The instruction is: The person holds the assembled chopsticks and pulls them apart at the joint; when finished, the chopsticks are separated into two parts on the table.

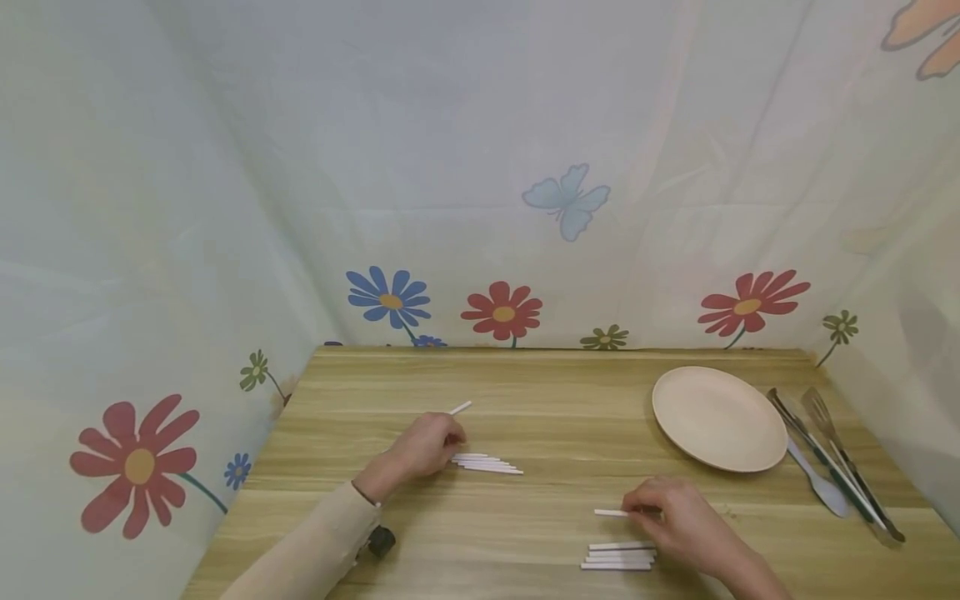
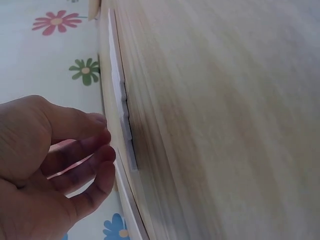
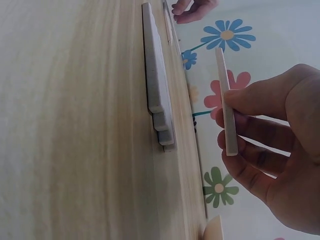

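Note:
My right hand (image 1: 678,521) pinches a short white stick (image 3: 228,110) between thumb and fingertips. Just in front of me, beside that hand, several white sticks (image 1: 618,557) lie in a row on the table. Over the table's left middle, my left hand (image 1: 427,442) has its fingers loosely curled, with nothing visible between thumb and fingertips (image 2: 102,132). Right of its fingertips lies a fanned group of white sticks (image 1: 487,463). A single white stick (image 1: 461,407) shows just beyond the left hand, partly hidden by it.
At the back right of the wood-grain table (image 1: 555,383) lies a round cream plate (image 1: 720,417). Right of it are a light spoon (image 1: 825,492), tongs (image 1: 832,458) and a fork-like slotted utensil (image 1: 821,412). Flowered cloth (image 1: 450,208) hangs around the table's back and sides.

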`<action>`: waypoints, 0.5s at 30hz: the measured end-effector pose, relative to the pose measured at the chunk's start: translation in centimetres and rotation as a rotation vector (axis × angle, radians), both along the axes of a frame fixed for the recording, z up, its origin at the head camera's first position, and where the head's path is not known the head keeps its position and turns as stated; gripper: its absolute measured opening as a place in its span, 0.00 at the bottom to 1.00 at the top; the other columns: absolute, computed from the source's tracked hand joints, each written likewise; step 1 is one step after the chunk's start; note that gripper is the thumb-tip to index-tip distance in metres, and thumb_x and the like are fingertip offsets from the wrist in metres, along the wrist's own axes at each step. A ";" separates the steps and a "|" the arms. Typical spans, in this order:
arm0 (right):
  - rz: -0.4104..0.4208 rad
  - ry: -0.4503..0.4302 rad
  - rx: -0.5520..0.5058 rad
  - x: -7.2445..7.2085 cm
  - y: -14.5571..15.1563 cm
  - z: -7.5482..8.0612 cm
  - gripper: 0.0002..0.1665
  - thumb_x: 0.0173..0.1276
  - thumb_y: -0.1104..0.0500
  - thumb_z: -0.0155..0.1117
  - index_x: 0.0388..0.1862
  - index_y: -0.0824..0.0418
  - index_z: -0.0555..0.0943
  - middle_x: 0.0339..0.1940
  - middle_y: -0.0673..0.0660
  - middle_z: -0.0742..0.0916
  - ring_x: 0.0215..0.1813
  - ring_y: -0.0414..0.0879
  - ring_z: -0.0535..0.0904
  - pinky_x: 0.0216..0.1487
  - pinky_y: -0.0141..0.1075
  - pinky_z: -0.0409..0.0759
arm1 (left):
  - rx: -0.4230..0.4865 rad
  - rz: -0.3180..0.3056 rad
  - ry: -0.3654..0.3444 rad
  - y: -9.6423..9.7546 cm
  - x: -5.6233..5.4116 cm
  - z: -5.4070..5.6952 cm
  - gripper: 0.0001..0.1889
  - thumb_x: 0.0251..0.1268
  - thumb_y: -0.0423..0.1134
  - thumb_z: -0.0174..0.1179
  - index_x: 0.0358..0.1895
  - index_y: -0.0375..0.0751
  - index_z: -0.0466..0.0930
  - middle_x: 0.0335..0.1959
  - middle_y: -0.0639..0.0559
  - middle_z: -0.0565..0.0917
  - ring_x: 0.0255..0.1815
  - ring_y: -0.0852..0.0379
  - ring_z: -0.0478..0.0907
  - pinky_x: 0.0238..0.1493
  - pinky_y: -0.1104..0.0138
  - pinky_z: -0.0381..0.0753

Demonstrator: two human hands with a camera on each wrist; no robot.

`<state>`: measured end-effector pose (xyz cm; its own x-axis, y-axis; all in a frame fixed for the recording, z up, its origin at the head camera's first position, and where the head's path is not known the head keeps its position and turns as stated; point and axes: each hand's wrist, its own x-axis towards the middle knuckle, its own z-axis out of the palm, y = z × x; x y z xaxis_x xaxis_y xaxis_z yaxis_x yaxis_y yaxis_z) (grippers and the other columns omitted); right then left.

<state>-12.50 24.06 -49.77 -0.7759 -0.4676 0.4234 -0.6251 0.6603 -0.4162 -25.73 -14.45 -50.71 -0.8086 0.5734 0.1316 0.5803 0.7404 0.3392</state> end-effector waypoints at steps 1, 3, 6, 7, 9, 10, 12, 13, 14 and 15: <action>0.000 -0.004 0.001 0.0 0.0 0.0 0.15 0.50 0.69 0.73 0.30 0.49 0.85 0.29 0.38 0.85 0.33 0.29 0.76 0.31 0.29 0.77 | 0.004 0.009 0.003 -0.1 0.0 0.0 0.05 0.59 0.31 0.64 0.37 0.41 0.88 0.31 0.55 0.85 0.32 0.62 0.78 0.35 0.69 0.79; -0.004 -0.019 0.007 0.1 0.1 -0.1 0.14 0.51 0.68 0.73 0.30 0.49 0.86 0.30 0.39 0.85 0.34 0.30 0.76 0.32 0.29 0.78 | 0.013 0.026 0.009 -0.3 0.0 0.0 0.05 0.59 0.31 0.65 0.37 0.40 0.88 0.30 0.54 0.84 0.31 0.62 0.78 0.34 0.68 0.79; -0.007 -0.046 0.020 0.1 0.1 -0.1 0.13 0.52 0.67 0.73 0.31 0.48 0.86 0.31 0.39 0.85 0.35 0.31 0.77 0.33 0.30 0.79 | 0.017 0.055 0.022 -0.6 0.0 0.1 0.06 0.58 0.31 0.65 0.37 0.39 0.88 0.29 0.54 0.83 0.31 0.62 0.77 0.33 0.68 0.79; -0.006 -0.051 0.024 0.1 0.1 -0.1 0.12 0.52 0.66 0.73 0.31 0.48 0.86 0.31 0.39 0.85 0.35 0.31 0.78 0.33 0.30 0.79 | 0.014 0.064 0.024 -0.7 0.0 0.1 0.06 0.58 0.31 0.65 0.37 0.39 0.87 0.29 0.54 0.83 0.31 0.62 0.77 0.33 0.68 0.79; -0.004 -0.075 0.028 0.1 0.1 -0.1 0.11 0.54 0.65 0.73 0.31 0.48 0.86 0.31 0.39 0.85 0.35 0.31 0.78 0.34 0.31 0.79 | 0.018 0.082 0.018 -0.9 0.1 0.1 0.06 0.58 0.31 0.65 0.38 0.39 0.87 0.30 0.54 0.83 0.31 0.62 0.77 0.34 0.68 0.79; -0.002 -0.079 0.029 0.2 0.1 -0.1 0.11 0.54 0.65 0.73 0.31 0.48 0.86 0.31 0.39 0.85 0.36 0.31 0.78 0.34 0.31 0.79 | 0.026 0.089 0.013 -1.1 0.1 0.1 0.06 0.58 0.31 0.65 0.38 0.39 0.87 0.30 0.54 0.83 0.32 0.62 0.77 0.34 0.68 0.79; 0.004 -0.085 0.028 0.2 0.2 -0.2 0.10 0.55 0.64 0.73 0.32 0.49 0.86 0.31 0.39 0.85 0.36 0.31 0.78 0.35 0.31 0.79 | 0.038 0.101 0.008 -1.3 0.0 0.2 0.06 0.57 0.31 0.65 0.38 0.38 0.87 0.31 0.53 0.83 0.32 0.61 0.77 0.34 0.67 0.79; 0.005 -0.081 0.030 0.1 0.2 -0.3 0.09 0.55 0.63 0.73 0.32 0.48 0.86 0.31 0.39 0.85 0.36 0.31 0.78 0.35 0.31 0.79 | 0.044 0.108 0.008 -1.4 0.0 0.2 0.06 0.57 0.30 0.65 0.38 0.38 0.87 0.31 0.52 0.83 0.32 0.60 0.78 0.35 0.66 0.80; 0.006 -0.081 0.030 0.1 0.2 -0.3 0.09 0.56 0.63 0.73 0.32 0.48 0.86 0.31 0.39 0.85 0.36 0.31 0.78 0.35 0.31 0.79 | 0.047 0.116 0.012 -1.6 -0.1 0.1 0.07 0.57 0.30 0.65 0.38 0.37 0.87 0.32 0.52 0.84 0.32 0.60 0.78 0.34 0.66 0.80; 0.009 -0.076 0.030 0.1 0.2 -0.4 0.09 0.56 0.62 0.73 0.32 0.48 0.86 0.31 0.39 0.85 0.36 0.31 0.78 0.35 0.31 0.79 | 0.055 0.124 0.015 -1.7 -0.1 0.1 0.07 0.57 0.30 0.65 0.38 0.37 0.87 0.32 0.52 0.84 0.32 0.60 0.78 0.34 0.66 0.80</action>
